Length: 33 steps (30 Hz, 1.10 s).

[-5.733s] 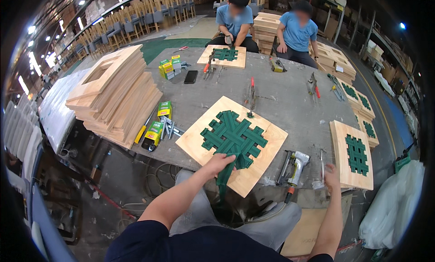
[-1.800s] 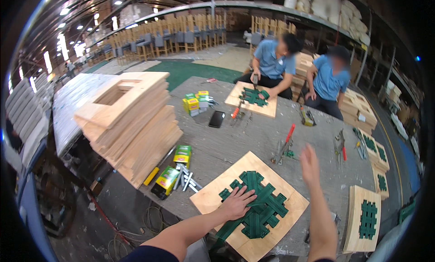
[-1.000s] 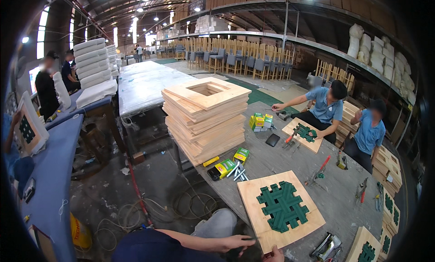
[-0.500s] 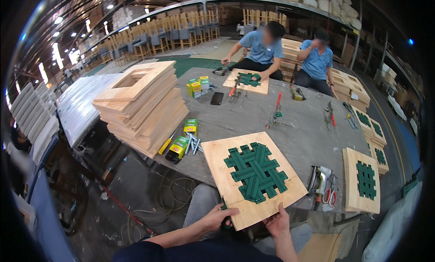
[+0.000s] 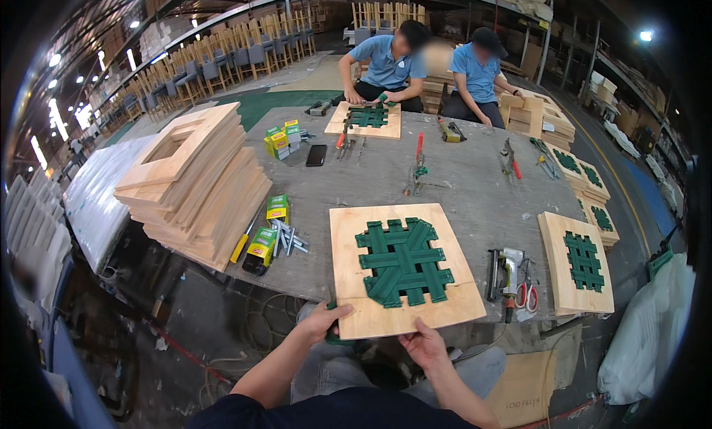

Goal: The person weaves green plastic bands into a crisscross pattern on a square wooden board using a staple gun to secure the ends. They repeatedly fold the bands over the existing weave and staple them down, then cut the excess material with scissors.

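Note:
A square plywood board (image 5: 347,266) lies in front of me, its near end jutting past the table's front edge. Green webbing straps (image 5: 404,262) are woven across its middle, with dark gaps showing between some of them. My left hand (image 5: 322,322) is closed on the near left corner, thumb on top and fingers underneath. Something green hangs beside that hand under the board; I cannot make out what it is. My right hand (image 5: 426,344) grips the near edge right of its middle, its thumb on the rim and the other fingers partly hidden beneath.
Left stands a tall stack of wooden frames (image 5: 178,199), with staple boxes (image 5: 261,247) and loose staple strips (image 5: 289,240) beside it. To the right lie a staple gun (image 5: 509,273), red-handled scissors (image 5: 528,292) and stacked webbed boards (image 5: 552,262). Two people in blue shirts (image 5: 386,62) sit across the table (image 5: 475,199).
The board has turned so its near edge lies more level, both hands keeping hold. Across the table, one person now has both hands at a webbed board; the other has lowered a hand.

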Available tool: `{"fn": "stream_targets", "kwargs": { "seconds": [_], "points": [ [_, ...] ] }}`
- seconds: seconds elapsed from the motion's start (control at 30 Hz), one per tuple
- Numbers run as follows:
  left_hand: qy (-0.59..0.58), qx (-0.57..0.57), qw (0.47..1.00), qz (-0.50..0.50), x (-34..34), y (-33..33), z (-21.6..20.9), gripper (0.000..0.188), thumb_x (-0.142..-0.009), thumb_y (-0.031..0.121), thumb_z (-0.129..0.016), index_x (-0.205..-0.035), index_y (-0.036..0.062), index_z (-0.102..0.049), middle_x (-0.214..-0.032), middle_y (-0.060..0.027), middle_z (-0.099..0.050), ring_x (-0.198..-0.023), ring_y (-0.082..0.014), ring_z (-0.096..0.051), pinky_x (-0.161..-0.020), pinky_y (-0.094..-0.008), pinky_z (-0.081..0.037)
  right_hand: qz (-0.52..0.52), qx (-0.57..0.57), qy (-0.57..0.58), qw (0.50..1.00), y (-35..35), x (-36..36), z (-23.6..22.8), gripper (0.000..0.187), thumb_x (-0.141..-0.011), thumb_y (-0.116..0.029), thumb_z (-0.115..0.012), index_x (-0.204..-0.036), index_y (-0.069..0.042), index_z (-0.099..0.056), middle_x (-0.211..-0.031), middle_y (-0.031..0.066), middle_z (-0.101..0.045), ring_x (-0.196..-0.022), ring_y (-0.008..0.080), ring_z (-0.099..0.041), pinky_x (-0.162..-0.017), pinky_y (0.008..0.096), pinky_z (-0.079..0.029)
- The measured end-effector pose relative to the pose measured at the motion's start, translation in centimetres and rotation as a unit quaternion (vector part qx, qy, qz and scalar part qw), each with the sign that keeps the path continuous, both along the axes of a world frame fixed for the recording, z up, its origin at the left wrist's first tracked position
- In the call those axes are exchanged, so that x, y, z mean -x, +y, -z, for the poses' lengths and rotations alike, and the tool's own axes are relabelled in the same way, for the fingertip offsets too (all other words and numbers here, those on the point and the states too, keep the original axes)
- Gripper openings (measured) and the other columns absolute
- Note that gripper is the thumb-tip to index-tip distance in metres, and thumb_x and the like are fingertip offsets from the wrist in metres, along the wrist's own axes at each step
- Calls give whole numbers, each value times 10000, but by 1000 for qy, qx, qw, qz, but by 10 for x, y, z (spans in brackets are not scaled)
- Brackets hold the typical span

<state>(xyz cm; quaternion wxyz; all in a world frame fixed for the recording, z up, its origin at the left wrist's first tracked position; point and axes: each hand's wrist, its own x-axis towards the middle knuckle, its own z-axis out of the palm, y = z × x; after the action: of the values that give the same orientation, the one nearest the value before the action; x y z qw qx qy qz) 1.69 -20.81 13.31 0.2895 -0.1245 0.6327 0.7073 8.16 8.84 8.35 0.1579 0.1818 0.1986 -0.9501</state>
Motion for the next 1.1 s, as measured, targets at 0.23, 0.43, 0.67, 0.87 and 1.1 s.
{"fn": "stream_targets", "kwargs": {
  "seconds": [0.23, 0.43, 0.67, 0.87, 1.1],
  "points": [
    [79, 134, 986, 57, -52, -9, -7, 894, -914, 181, -771, -1629, 76, -245, -1146, -134, -674, -582, -123, -571, -474, -283, -471, 44, 19, -69, 996, -34, -7, 16, 401, -1007, -139, -668, -1389, -120, -548, -1343, 83, -633, -1262, 286, -603, -1076, 525, -502],
    [145, 168, 970, 104, -49, -11, 8, 1043, -869, 118, -789, -1663, 105, -112, -1251, -157, -661, -702, -201, -656, -603, -355, -543, 65, 15, -68, 995, -39, -8, 17, 416, -1006, -174, -675, -1393, -119, -535, -1380, 91, -625, -1275, 280, -603, -1103, 531, -492],
    [163, 350, 907, 169, -45, -15, -3, 910, -906, 196, -768, -1636, 113, -232, -1176, -195, -675, -687, -208, -665, -627, -353, -547, -160, -139, -117, 970, -26, -12, 4, 357, -1038, -288, -651, -1313, -75, -568, -1224, 141, -698, -1045, 267, -709, -917, 465, -575],
    [246, 293, 901, 204, -97, 7, -46, 542, -984, 291, -703, -1430, 12, -571, -1149, -149, -725, -963, -195, -708, -894, -333, -548, -410, -375, -46, 830, 12, -36, -23, 266, -1025, -275, -677, -1123, -28, -664, -995, 118, -768, -756, 168, -723, -710, 290, -585],
    [281, 18, 956, 76, 32, 59, -70, 337, -1079, 307, -566, -1216, 65, -755, -1103, -75, -771, -1088, -160, -693, -948, -294, -529, -227, -538, 157, 796, 77, 71, -86, 234, -1036, -233, -653, -1118, -15, -684, -913, 73, -733, -730, 92, -662, -655, 261, -539]
  ]
}}
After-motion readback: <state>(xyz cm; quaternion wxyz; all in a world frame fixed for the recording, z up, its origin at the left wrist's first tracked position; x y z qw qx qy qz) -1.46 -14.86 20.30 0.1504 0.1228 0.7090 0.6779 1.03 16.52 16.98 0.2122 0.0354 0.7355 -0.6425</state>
